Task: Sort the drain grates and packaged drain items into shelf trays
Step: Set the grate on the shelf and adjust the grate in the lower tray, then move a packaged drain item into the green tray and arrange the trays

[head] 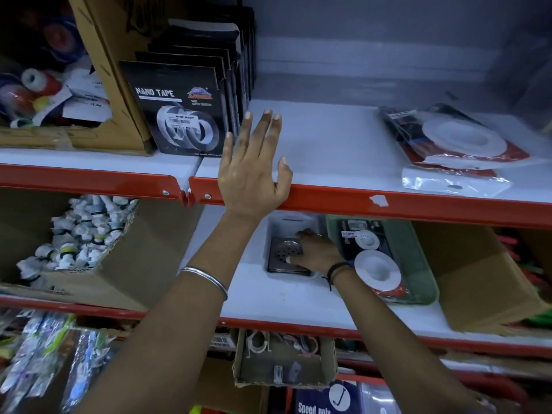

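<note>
White shelf boards [328, 138] with red front edges [418, 204] stand against a grey back panel [388, 55] in dim, bluish light.

Square steel drain grate [286, 253] flat in grey tray [276, 224]

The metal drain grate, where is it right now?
The metal drain grate lies in the grey tray on the middle shelf, under the right hand, just left of the green tray.
</note>
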`<move>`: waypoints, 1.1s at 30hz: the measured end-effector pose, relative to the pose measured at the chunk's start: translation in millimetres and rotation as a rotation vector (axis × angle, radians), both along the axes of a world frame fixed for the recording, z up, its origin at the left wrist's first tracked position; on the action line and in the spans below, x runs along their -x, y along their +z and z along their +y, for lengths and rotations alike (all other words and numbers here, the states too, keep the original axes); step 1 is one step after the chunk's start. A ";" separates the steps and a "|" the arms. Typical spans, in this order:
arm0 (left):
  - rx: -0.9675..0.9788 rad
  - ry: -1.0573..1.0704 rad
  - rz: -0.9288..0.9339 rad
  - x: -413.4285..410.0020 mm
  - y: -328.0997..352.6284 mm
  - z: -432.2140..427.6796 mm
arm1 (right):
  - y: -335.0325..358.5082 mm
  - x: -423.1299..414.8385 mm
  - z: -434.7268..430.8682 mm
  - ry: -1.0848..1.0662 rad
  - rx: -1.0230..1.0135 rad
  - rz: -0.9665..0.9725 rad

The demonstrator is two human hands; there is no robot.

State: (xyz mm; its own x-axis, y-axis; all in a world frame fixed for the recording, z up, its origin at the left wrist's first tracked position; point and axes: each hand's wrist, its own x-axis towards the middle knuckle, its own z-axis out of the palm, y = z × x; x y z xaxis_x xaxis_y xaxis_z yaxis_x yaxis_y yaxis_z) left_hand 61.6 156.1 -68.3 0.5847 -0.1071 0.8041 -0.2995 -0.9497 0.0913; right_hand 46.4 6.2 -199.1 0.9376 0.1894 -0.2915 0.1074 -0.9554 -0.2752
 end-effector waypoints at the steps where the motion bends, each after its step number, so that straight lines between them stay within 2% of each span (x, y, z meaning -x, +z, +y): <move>1: 0.003 -0.005 0.019 1.4 1.1 -0.5 | 16.1 15.1 -5.0 -0.026 -0.065 0.028; 5: 0.047 -0.067 0.118 7.2 5.1 -0.8 | 87.8 82.2 -36.5 -0.070 -0.387 0.170; 8: 0.153 -0.112 0.216 19.6 14.3 -6.7 | 139.2 118.2 -77.0 -0.063 -0.589 0.147; 10: 0.246 -0.134 0.349 31.3 23.2 -20.2 | 167.4 130.4 -108.1 -0.073 -0.690 0.076; 14: 0.388 -0.205 0.468 45.5 45.7 -72.6 | 200.1 119.1 -167.2 -0.204 -0.816 -0.178; 18: 0.493 -0.276 0.756 33.6 74.9 -147.5 | 204.1 75.2 -222.5 -0.433 -0.716 -0.520; 21: 0.430 -0.254 0.935 22.2 82.4 -191.7 | 196.9 42.8 -255.3 -0.597 -0.555 -0.684; 23: 0.394 -0.193 1.005 10.2 79.0 -207.7 | 193.0 26.5 -267.8 -0.706 -0.447 -0.725; 26: 0.417 -0.126 0.996 -6.4 77.0 -224.4 | 200.7 6.9 -284.4 -0.782 -0.352 -0.686; 28: 0.359 -0.098 0.965 -13.8 76.7 -231.6 | 211.1 -6.2 -291.1 -0.786 -0.373 -0.548; 31: 0.224 -0.087 0.898 -18.5 77.3 -246.8 | 214.0 -26.6 -301.3 -0.651 -0.415 -0.365; 33: 0.188 -0.086 0.897 -25.4 73.8 -261.4 | 215.8 -26.8 -299.3 -0.514 -0.521 -0.309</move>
